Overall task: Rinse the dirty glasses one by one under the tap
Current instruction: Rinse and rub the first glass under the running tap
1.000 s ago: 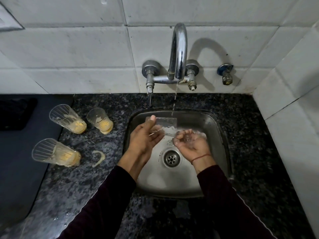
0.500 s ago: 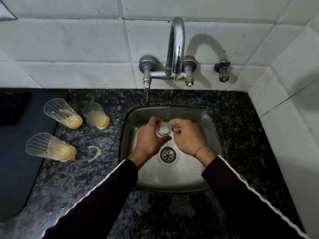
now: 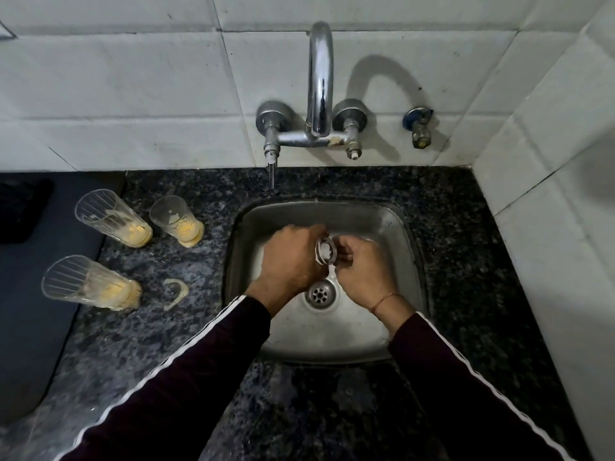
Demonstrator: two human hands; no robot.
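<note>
Both hands over the sink, under the tap. Left hand curls round a glass, base twd camera; right hand fingers curled at its 3 o'clock side, prob. gripping too. Three dirty glasses on counter at 9 o'clock of the sink.

Maroon white-striped sleeves; wrist thread

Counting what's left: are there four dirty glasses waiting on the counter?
No: three dirty glasses stand on the counter left of the sink.
</note>
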